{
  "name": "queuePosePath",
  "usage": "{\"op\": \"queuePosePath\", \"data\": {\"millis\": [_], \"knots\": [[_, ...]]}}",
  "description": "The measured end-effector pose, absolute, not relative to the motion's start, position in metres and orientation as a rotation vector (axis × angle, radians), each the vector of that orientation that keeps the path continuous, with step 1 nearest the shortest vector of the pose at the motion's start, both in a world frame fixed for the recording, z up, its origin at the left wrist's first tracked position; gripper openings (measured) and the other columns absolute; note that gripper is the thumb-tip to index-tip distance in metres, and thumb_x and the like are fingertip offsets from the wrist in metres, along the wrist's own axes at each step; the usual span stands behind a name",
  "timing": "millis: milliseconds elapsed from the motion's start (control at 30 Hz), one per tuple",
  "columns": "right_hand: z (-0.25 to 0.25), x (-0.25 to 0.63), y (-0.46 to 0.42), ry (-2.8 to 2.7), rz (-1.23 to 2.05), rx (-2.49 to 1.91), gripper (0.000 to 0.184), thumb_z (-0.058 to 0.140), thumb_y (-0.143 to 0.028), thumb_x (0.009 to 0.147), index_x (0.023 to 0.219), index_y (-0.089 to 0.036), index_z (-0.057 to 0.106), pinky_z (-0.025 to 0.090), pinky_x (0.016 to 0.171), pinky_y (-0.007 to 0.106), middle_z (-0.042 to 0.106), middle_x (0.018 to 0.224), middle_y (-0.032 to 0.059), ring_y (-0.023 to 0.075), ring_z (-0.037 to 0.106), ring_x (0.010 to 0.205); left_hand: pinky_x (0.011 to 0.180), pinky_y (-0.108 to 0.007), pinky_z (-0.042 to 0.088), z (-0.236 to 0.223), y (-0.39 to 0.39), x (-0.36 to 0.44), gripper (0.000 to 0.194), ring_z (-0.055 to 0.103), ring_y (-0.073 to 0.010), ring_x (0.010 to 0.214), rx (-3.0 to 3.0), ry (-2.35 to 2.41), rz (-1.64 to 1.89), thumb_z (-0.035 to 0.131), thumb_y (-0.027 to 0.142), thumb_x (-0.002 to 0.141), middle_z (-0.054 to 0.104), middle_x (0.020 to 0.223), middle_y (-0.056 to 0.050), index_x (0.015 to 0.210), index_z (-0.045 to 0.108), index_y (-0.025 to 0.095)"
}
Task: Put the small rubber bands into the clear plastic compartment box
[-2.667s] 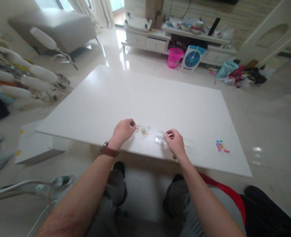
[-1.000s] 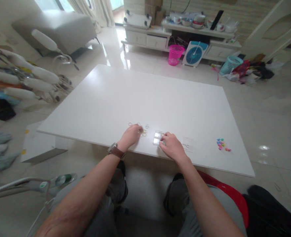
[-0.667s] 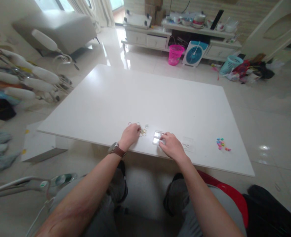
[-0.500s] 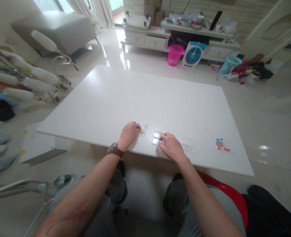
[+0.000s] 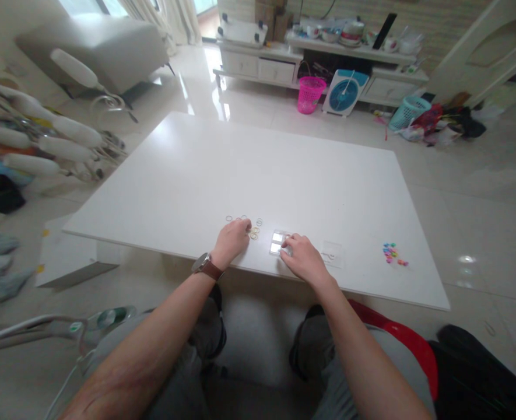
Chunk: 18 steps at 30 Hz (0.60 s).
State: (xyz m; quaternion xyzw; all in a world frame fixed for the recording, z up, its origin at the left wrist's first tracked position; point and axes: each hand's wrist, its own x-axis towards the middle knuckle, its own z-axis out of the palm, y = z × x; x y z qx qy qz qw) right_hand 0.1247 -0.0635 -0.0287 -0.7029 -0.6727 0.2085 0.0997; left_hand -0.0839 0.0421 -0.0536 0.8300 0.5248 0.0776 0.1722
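Observation:
My left hand is closed, its fingertips pinched together at a small cluster of yellowish thin rings. Whether a ring is between them is too small to tell. Other thin rings lie around it, including a pair just beyond and a dark ring to the left. Curled over the right side of a small clear plastic compartment box, my right hand grips it against the table. The hand covers part of the box. A flat clear plastic piece lies right of that hand.
Both hands work near the front edge of a large white table. Small colourful pieces lie in a group to the right. Beyond the table stand a pink basket, a blue-and-white fan and a low cabinet.
My left hand has shifted slightly right and lower over the rings, uncovering rings to its left. My right hand stays on the plastic box.

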Motion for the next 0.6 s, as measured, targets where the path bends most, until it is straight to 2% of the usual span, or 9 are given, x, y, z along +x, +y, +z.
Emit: {"op": "queuePosePath", "data": {"millis": [233,600], "knots": [[-0.0292,0.1251,-0.0637,-1.996,0.617,-2.073,0.018,0.055,-0.026,0.094,0.100,-0.021,0.072,0.046,0.092,0.036,0.066,0.113,0.0090,0.0251,0.058,0.104,0.092,-0.035,0.050,-0.0558,0.0422,-0.0849,0.023,0.064,-0.0245,0.099,2.378,1.458,0.208,0.050,0.012,0.089,0.070,0.103,-0.011,0.093,0.071,0.019],[-0.0268,0.1243,-0.0646,-2.028,0.624,-2.078,0.020,0.054,-0.027,0.095,0.102,-0.020,0.072,0.046,0.094,0.037,0.066,0.114,0.0098,0.0259,0.058,0.106,0.082,-0.034,0.049,-0.0544,0.0399,-0.0830,0.025,0.064,-0.0231,0.091,2.389,1.494,0.143,0.045,0.015,0.095,0.067,0.098,-0.011,0.090,0.068,0.019]]}}
